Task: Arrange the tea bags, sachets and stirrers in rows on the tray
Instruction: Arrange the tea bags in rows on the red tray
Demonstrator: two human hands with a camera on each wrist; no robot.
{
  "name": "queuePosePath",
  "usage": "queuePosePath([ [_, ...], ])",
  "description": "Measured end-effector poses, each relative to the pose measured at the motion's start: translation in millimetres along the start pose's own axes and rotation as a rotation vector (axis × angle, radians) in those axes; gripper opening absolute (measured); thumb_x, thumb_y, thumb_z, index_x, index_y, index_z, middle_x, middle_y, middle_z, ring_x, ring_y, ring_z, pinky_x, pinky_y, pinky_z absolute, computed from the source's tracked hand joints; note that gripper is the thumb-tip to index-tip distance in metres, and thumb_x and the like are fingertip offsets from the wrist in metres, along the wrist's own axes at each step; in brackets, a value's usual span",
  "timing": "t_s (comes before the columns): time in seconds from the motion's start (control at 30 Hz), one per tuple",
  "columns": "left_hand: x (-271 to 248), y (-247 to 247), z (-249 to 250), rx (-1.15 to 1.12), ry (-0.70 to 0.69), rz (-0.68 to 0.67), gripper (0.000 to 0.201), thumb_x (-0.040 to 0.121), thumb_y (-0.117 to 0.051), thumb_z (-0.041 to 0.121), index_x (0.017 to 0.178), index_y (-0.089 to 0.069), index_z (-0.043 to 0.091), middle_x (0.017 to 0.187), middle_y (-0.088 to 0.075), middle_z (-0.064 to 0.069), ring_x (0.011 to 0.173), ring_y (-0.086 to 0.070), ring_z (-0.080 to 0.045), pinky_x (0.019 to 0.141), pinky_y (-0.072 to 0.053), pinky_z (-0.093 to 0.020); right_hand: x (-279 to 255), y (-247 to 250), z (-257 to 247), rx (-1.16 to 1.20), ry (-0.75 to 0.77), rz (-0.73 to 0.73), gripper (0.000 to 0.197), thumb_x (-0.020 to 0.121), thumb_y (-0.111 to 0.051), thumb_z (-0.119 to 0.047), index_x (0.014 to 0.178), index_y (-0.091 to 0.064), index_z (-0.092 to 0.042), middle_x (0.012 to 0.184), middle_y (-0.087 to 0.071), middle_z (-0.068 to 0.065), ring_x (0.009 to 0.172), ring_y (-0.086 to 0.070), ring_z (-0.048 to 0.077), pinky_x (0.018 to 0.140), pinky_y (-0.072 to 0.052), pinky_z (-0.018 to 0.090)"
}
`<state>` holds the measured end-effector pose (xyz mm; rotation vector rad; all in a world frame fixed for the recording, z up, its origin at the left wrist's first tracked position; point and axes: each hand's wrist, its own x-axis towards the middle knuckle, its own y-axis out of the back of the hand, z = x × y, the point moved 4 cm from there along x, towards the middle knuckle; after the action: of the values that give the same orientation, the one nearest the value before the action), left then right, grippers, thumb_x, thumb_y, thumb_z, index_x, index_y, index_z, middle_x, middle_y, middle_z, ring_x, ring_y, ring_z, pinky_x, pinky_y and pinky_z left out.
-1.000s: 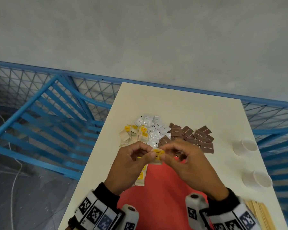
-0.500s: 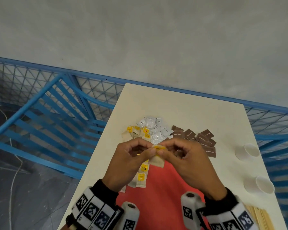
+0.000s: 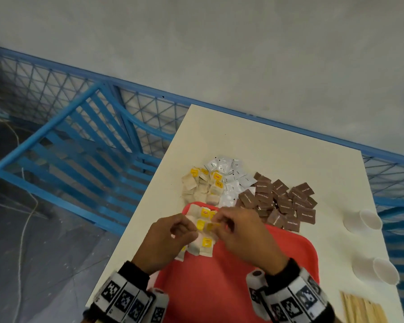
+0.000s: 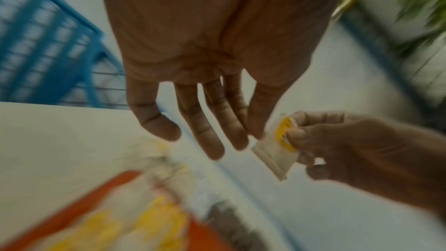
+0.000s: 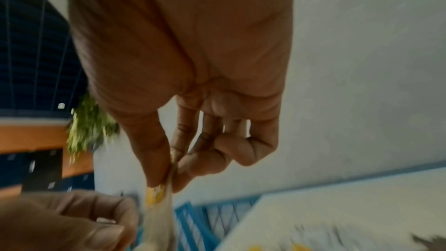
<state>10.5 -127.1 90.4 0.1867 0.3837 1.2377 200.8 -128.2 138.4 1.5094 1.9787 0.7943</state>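
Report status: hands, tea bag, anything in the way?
Right hand pinches tea bag above red tray; left hand touches its edge, fingers straight. A few tea bags on tray; sachets, stirrers unplaced. Nothing blocking.

A tea bag with a yellow label is hanging upright, pinched at its top, above the red tray. More tea bags are lying overlapped in the tray's far left corner. Beyond the tray, loose tea bags, white sachets and brown sachets are lying heaped, and stirrers are lying at the tray's right.
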Motion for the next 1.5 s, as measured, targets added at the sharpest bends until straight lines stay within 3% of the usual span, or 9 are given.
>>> queuePosePath([
  [0.1,-18,7,-61,0.216,0.097,0.086,0.016,0.08,-0.078,0.02,0.073,-0.067,0.028,0.068,-0.067,0.012,0.065,-0.062,-0.01,0.065,-0.052,-0.03,-3,-57,29,-0.123,-0.101,-0.215,0.006,0.085,-0.064,-0.03,0.082,-0.063,-0.025,0.074,-0.062,-0.01,0.071,-0.056,0.007,0.065,-0.044,0.025],
  [0.27,-33,-1,-107,0.388,0.11,0.053,0.004,0.079,-0.066,0.039,0.083,-0.065,0.039,0.079,-0.059,0.021,0.068,-0.056,0.0,0.067,-0.051,-0.03,-4,-115,45,0.0,-0.132,-0.485,0.009,0.082,-0.069,-0.016,0.081,-0.069,-0.008,0.077,-0.064,-0.004,0.07,-0.056,0.004,0.062,-0.038,0.011],
  [0.43,-27,-15,-117,0.56,0.082,-0.042,0.022,0.088,-0.061,0.036,0.109,-0.067,0.04,0.106,-0.054,0.019,0.09,-0.059,-0.008,0.072,-0.049,-0.028,12,-139,64,-0.038,-0.264,-0.445,0.019,0.078,-0.057,-0.004,0.08,-0.074,-0.012,0.088,-0.073,0.001,0.082,-0.066,0.017,0.074,-0.051,0.026],
  [0.7,-20,-24,-123,0.712,0.038,-0.116,0.024,0.087,-0.048,0.038,0.098,-0.069,0.038,0.1,-0.056,0.006,0.084,-0.063,-0.017,0.059,-0.042,-0.029,17,-145,70,-0.091,-0.326,-0.366,0.032,0.078,-0.063,-0.015,0.056,-0.046,-0.032,0.082,-0.06,-0.013,0.089,-0.062,0.018,0.075,-0.052,0.031],
  [0.93,-20,-27,-128,0.708,0.073,-0.166,0.023,0.099,-0.046,0.038,0.113,-0.065,0.036,0.118,-0.046,0.008,0.104,-0.052,-0.01,0.076,-0.048,-0.028,12,-143,69,-0.152,-0.356,-0.245,0.009,0.087,-0.06,-0.033,0.086,-0.053,-0.027,0.094,-0.057,-0.007,0.088,-0.054,0.015,0.068,-0.043,0.03],
  [1.03,-20,-28,-130,0.702,0.027,-0.138,0.025,0.094,-0.045,0.044,0.108,-0.065,0.036,0.111,-0.05,0.007,0.096,-0.057,-0.012,0.067,-0.048,-0.027,8,-138,70,-0.146,-0.348,-0.193,0.009,0.09,-0.057,-0.032,0.096,-0.05,-0.029,0.099,-0.053,-0.008,0.091,-0.052,0.015,0.069,-0.039,0.028],
  [1.2,-21,-27,-134,0.699,0.007,-0.135,0.016,0.081,-0.049,0.046,0.089,-0.06,0.038,0.087,-0.053,0.008,0.067,-0.058,-0.008,0.041,-0.038,-0.019,-11,-140,77,-0.11,-0.303,-0.282,0.023,0.085,-0.052,-0.024,0.065,-0.042,-0.029,0.08,-0.061,-0.01,0.077,-0.056,0.012,0.062,-0.042,0.024],
  [1.37,-19,-30,-128,0.731,-0.048,-0.156,0.018,0.073,-0.081,0.033,0.082,-0.066,0.037,0.082,-0.051,0.008,0.063,-0.056,-0.007,0.041,-0.028,-0.014,-26,-156,78,-0.084,-0.22,-0.388,0.011,0.088,-0.053,-0.023,0.092,-0.061,-0.028,0.104,-0.059,-0.006,0.099,-0.053,0.013,0.086,-0.043,0.027],
  [1.5,-21,-29,-128,0.731,-0.047,-0.138,0.009,0.081,-0.065,0.043,0.088,-0.062,0.038,0.086,-0.05,0.008,0.065,-0.056,-0.008,0.04,-0.034,-0.015,-26,-153,75,-0.045,-0.186,-0.359,0.016,0.087,-0.053,-0.021,0.097,-0.065,-0.024,0.104,-0.06,-0.003,0.097,-0.056,0.014,0.083,-0.042,0.025],
])
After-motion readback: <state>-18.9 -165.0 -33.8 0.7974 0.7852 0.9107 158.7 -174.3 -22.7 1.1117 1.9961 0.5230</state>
